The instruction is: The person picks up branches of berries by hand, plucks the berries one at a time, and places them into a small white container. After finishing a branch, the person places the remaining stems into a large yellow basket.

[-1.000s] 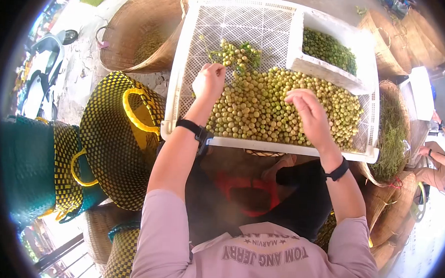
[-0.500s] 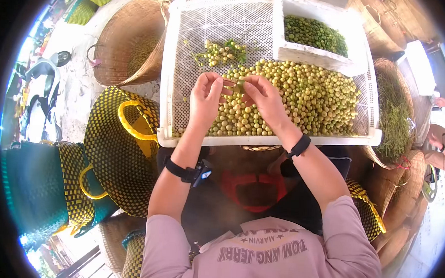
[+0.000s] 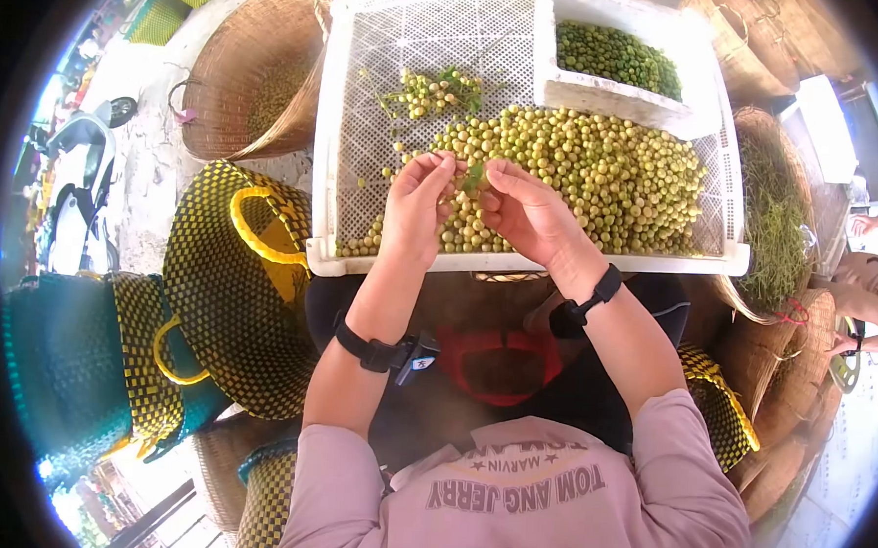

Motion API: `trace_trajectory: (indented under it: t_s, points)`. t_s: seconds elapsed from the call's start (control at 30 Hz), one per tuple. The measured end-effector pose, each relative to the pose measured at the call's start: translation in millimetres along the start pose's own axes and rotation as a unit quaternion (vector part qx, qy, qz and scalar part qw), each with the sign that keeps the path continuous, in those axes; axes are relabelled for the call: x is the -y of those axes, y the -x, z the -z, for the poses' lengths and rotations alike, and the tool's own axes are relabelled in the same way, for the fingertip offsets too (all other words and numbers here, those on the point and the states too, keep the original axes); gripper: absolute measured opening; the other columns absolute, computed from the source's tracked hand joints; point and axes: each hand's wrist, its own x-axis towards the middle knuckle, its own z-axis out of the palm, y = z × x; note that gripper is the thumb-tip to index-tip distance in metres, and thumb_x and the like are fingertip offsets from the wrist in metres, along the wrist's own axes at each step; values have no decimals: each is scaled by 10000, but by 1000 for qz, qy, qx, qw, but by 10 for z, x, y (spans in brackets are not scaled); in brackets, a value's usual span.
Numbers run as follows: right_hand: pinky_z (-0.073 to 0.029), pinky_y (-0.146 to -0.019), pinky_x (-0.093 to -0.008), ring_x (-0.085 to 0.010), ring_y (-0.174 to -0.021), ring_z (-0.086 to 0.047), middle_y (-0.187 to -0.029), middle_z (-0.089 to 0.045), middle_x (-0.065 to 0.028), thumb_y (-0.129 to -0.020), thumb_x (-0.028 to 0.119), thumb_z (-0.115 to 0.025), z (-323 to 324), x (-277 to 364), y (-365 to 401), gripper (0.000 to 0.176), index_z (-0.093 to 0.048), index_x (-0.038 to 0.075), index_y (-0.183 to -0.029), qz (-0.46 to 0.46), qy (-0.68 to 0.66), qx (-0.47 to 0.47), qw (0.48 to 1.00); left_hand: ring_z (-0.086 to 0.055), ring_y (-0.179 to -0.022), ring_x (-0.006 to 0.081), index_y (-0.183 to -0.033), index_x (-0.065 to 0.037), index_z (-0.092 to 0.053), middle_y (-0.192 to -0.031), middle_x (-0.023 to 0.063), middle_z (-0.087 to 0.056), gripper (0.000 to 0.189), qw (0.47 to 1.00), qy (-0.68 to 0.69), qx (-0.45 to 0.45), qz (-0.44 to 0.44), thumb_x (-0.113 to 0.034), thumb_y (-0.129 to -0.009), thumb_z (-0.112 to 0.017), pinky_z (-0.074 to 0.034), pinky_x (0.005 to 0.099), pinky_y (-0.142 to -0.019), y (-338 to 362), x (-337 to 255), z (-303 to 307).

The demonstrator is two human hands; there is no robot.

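Over the white mesh tray [image 3: 390, 51], my left hand [image 3: 421, 203] has its thumb and fingertips pinched at a small green leafy sprig [image 3: 475, 178]. Facing it, my right hand [image 3: 535, 215] is closed, thumb against fingers, at the right side of that sprig; whether it also holds a piece is too small to tell. Round yellow-green fruits [image 3: 610, 174] lie heaped beneath and to the right of both hands. A leafy fruit cluster [image 3: 432, 93] rests on the mesh above my left hand. Small dark green fruits [image 3: 615, 61] fill a white foam box [image 3: 623, 96] at the tray's upper right.
A wicker basket [image 3: 222, 88] stands left of the tray, with a black-and-yellow woven basket [image 3: 231, 333] below it. Another basket with green stems [image 3: 774, 220] is on the right. At the far right edge, another person's arm [image 3: 870, 283] shows.
Both hands have moved slightly lower, and my right fingers have shifted away from my left. The green sprig between them shows more clearly. The other person's arms at the right have moved.
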Motion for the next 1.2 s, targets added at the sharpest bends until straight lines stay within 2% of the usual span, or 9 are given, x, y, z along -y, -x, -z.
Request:
trace_trajectory:
  t_s: [0.23, 0.4, 0.47, 0.6, 0.8, 0.87, 1.0, 1.07, 1.2]
  points:
    - [-402, -632, -243, -86, -697, -501, -833, -548, 21, -941, 187, -484, 77, 19, 59, 137, -565, 99, -1007, 45, 33, 15, 998, -499, -649, 11, -966, -94, -580, -840, -46, -581, 65, 990, 119, -50, 46, -145, -927, -568, -401, 144, -489, -7, 26, 52]
    - [-383, -615, -239, -79, -670, -468, -833, -542, 13, -932, 233, -522, 104, -58, 88, 184, -557, 79, -1027, 47, 108, -40, 992, -505, -657, -5, -944, -135, -559, -876, -60, -597, 34, 990, 124, -37, 49, -162, -925, -567, -395, 142, -500, 36, 44, 9]
    - [-372, -600, -225, -64, -663, -443, -831, -525, 27, -917, 248, -579, 10, -88, 99, 216, -549, 65, -1027, 128, 326, -76, 934, -506, -657, -4, -945, -136, -560, -875, -62, -597, 39, 990, 128, -34, 55, -167, -924, -570, -397, 145, -502, 60, 59, -21]
    - [-344, -534, -203, -32, -617, -414, -792, -539, 38, -911, 261, -585, 100, -170, -14, 212, -564, 64, -986, 243, 439, -53, 863, -509, -661, -4, -951, -137, -561, -880, -57, -599, 51, 994, 92, -46, 37, -177, -923, -575, -396, 142, -506, 90, 82, -63]
    - [-315, -510, -186, -25, -584, -398, -815, -576, 25, -937, 241, -471, 75, -88, 144, 205, -576, 70, -978, 99, 235, -28, 967, -519, -688, -6, -964, -154, -561, -894, -60, -605, 46, 992, 120, -21, 27, -173, -923, -573, -398, 142, -526, 73, 64, 21]
    - [-315, -506, -189, -20, -589, -395, -810, -571, 27, -936, 226, -494, 4, -150, 126, 192, -574, 57, -979, 102, 220, -23, 970, -526, -701, -6, -967, -155, -561, -896, -60, -605, 47, 993, 115, -3, 28, -171, -924, -571, -401, 142, -528, 91, 70, -6]
    - [-321, -501, -191, -11, -604, -395, -818, -567, 32, -932, 210, -532, 49, -251, 47, 161, -569, 59, -974, 180, 357, -52, 915, -559, -730, 14, -976, -128, -559, -876, -47, -602, 58, 997, 75, 15, 26, -163, -929, -560, -423, 149, -520, 125, 76, -48]
    - [-330, -512, -178, -4, -628, -405, -837, -570, 30, -933, 212, -524, 95, -191, 83, 151, -570, 74, -973, 132, 304, -21, 943, -558, -724, 19, -969, -128, -561, -862, -49, -603, 51, 990, 126, -36, 45, -161, -930, -558, -426, 158, -535, 103, 65, -32]
    - [-335, -509, -165, -13, -591, -421, -816, -570, 32, -938, 230, -493, 49, -60, 150, 175, -566, 94, -1020, 78, 203, -42, 975, -558, -721, 20, -962, -127, -565, -857, -49, -604, 47, 989, 139, -8, 58, -158, -927, -561, -423, 159, -539, 70, 59, 49]
